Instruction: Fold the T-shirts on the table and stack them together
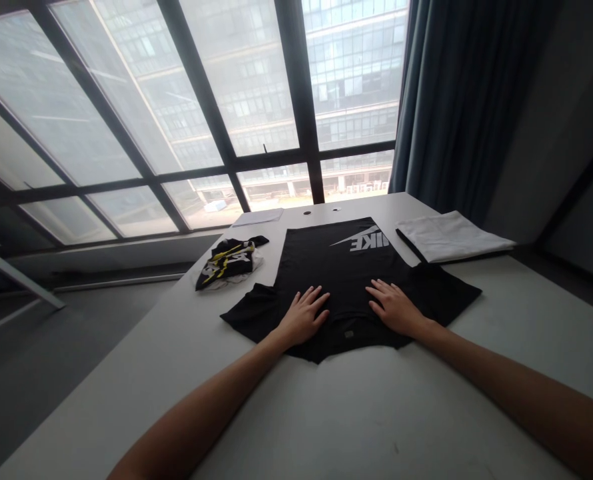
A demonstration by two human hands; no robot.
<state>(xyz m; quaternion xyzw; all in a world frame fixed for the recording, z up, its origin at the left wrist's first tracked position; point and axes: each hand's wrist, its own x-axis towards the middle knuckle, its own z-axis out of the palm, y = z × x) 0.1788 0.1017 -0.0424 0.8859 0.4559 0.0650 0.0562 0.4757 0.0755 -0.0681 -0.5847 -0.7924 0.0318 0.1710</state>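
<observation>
Bare forearms [211, 410] slanted in from both sides over a white table [321, 427]. At the left, apart from the hands, lay a crumpled black, yellow and white garment [231, 263]. Next came the left hand [305, 315], palm down on a black Nike T-shirt [326, 270], fingers loosely spread and gripping nothing. That shirt lay spread flat mid-table, directly under both hands, neither one clearly nearer; its long axis ran from the collar, on the person's side, away to the hem, toward the window [246, 80], with sleeves splayed out either side. The right hand [394, 307] mirrored the left, flat and angled inward, its fingers slack around nothing. Farther right, just beside the shirt, lay a folded white cloth [454, 237]; behind it hung a blue-grey curtain [441, 100]
</observation>
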